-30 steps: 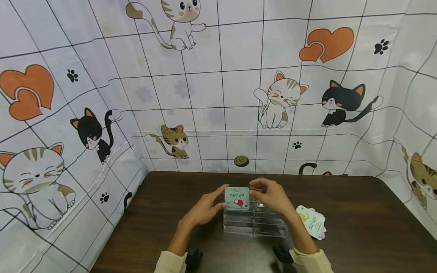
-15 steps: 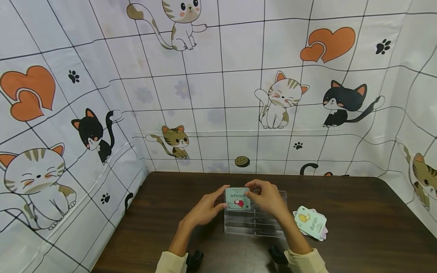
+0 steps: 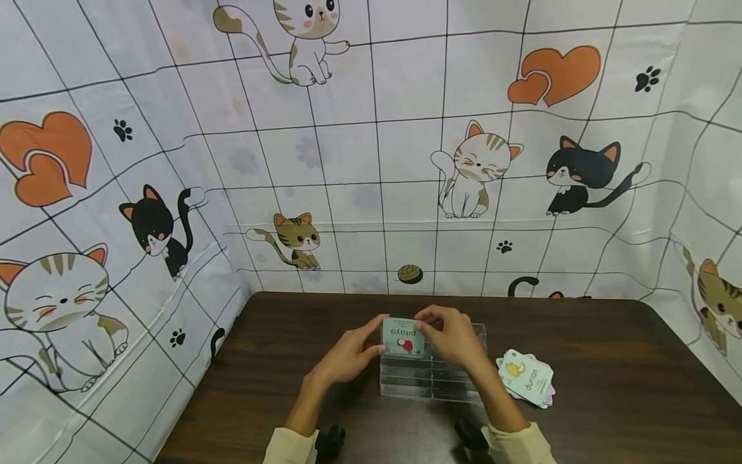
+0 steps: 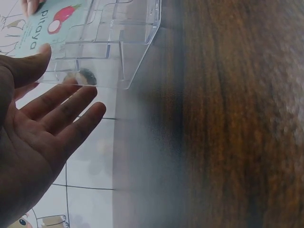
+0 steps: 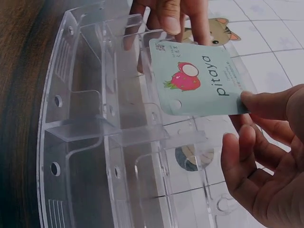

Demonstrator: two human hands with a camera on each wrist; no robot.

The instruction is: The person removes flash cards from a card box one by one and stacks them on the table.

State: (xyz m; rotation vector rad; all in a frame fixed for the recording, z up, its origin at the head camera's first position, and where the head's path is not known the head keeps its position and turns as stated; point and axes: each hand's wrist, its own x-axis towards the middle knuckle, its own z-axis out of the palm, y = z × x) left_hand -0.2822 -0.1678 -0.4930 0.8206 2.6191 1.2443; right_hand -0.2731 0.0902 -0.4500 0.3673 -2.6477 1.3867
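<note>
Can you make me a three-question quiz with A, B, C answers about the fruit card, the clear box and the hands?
1. Where is the pile of cards lying?
A. on the table, right of the clear rack
B. inside the rack
C. on the wall

2. What word is on the held card?
A. durian
B. pitaya
C. mango

3. How is the card held?
A. by the left hand alone
B. lying flat, untouched
C. between both hands

Answers:
1 A, the head view shows the pile beside the rack.
2 B, the right wrist view shows the word.
3 C, the right hand pinches one edge, the left touches the other.
</note>
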